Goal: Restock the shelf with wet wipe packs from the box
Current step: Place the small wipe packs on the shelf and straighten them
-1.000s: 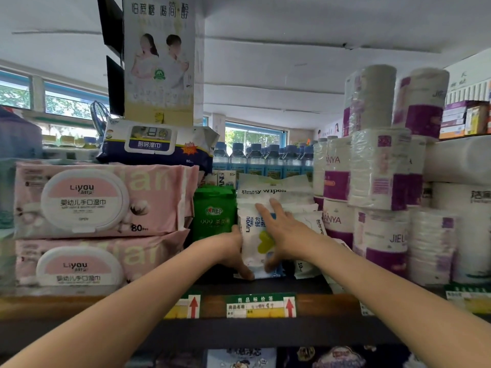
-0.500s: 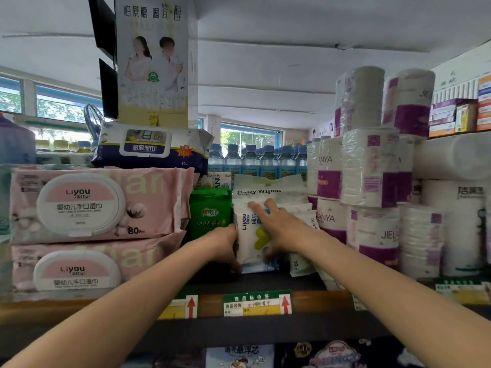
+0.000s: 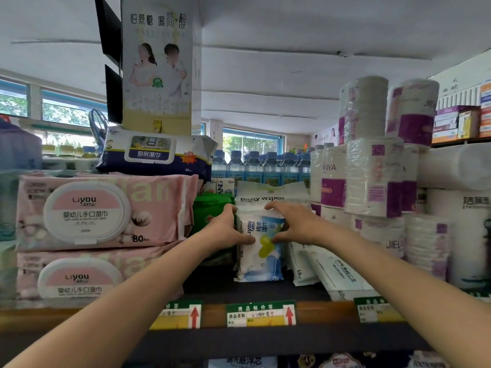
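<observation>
A small white and blue wet wipe pack point(image 3: 261, 261) stands upright on the dark shelf point(image 3: 255, 290), in the middle. My left hand point(image 3: 228, 229) grips its left edge, thumb across the front. My right hand point(image 3: 295, 224) holds its top right corner, fingers over the top and thumb on the front. Behind it stands a taller white "Baby wipes" pack point(image 3: 268, 193). More white packs point(image 3: 326, 269) lean to its right. The box is not in view.
Two large pink wipe packs point(image 3: 101, 213) are stacked at the left with a blue kitchen wipe pack point(image 3: 156, 152) on top. A green pack point(image 3: 212, 211) sits left of my hands. Toilet paper rolls point(image 3: 372, 176) fill the right. Price tags point(image 3: 261, 313) line the shelf edge.
Both hands have shifted up the pack. My right hand moved from flat on its front to its top right corner, and my left hand rose along the left edge.
</observation>
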